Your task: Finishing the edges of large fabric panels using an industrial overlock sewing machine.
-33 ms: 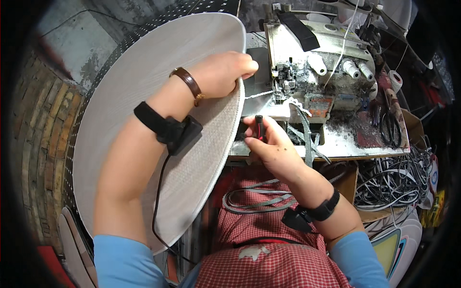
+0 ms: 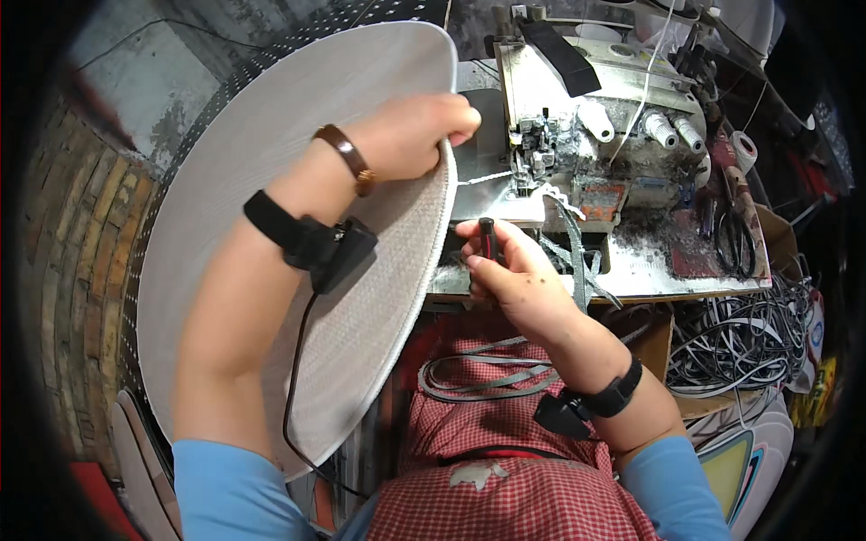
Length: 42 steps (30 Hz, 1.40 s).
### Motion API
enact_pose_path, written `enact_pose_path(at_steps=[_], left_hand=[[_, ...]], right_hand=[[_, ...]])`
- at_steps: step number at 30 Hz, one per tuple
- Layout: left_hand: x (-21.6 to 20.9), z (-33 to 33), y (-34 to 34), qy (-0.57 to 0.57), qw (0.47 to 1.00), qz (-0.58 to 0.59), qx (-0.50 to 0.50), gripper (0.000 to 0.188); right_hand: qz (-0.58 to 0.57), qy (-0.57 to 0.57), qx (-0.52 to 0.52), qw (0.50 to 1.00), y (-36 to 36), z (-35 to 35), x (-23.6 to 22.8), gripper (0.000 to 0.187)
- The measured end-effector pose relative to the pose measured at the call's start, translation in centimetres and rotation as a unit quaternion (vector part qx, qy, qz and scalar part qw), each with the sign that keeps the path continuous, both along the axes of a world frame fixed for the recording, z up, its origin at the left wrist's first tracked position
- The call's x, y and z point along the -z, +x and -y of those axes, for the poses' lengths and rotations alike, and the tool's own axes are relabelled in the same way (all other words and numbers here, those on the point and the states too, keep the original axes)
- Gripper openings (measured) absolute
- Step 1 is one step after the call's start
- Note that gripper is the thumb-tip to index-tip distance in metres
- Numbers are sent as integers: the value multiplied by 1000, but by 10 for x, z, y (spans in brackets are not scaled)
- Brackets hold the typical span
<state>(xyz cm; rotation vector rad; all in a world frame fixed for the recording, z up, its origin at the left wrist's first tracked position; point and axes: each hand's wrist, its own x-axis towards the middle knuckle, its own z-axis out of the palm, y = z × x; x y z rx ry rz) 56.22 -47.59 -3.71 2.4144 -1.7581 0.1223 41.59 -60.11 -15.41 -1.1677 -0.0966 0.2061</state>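
Note:
A large rounded light-grey mat (image 2: 361, 352), with a white stitched edge and a folded-over woven face, stands tilted on the left. My left hand (image 2: 419, 135) is closed on its right edge, near the top. From that edge a white thread chain (image 2: 487, 179) runs to the overlock sewing machine (image 2: 613, 117). My right hand (image 2: 519, 275) is just right of the mat's edge, in front of the machine. Its fingers are wrapped round a small black-and-red tool (image 2: 488, 239), held upright; its lower end is hidden in the fingers.
Grey binding strips (image 2: 577, 248) hang off the machine table (image 2: 649, 270). Black scissors (image 2: 733, 243) lie at its right end. Looped grey strip (image 2: 469, 377) rests on my red checked apron (image 2: 514, 514). Tangled black-and-white strips (image 2: 731, 343) fill a box at right.
My left hand and forearm have shifted slightly left, drawing the mat's edge along. The right thumb has moved a little on the small tool, which stays in that hand.

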Motion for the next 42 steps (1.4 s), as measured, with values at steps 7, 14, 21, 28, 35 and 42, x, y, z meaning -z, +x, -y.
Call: enact_pose_path(at_steps=[7, 14, 21, 28, 35, 42], left_hand=[[-4, -21, 1, -110, 965, -235, -33, 26], [8, -23, 5, -127, 960, -241, -67, 40], [10, -22, 8, -114, 964, -232, -62, 40], [9, -29, 12, -159, 935, -311, -51, 43], [10, -29, 15, -156, 936, -312, -54, 45], [10, -31, 20, -170, 930, -322, -44, 45]], right_hand=[[-206, 140, -47, 967, 21, 16, -17, 44], [-250, 182, -43, 950, 35, 7, -18, 37], [-247, 217, -66, 942, 37, 10, -18, 40], [-211, 155, -41, 964, 32, 7, -19, 42], [-160, 127, -38, 978, 35, 5, -22, 42], [-153, 134, -42, 978, 36, 3, -25, 40]])
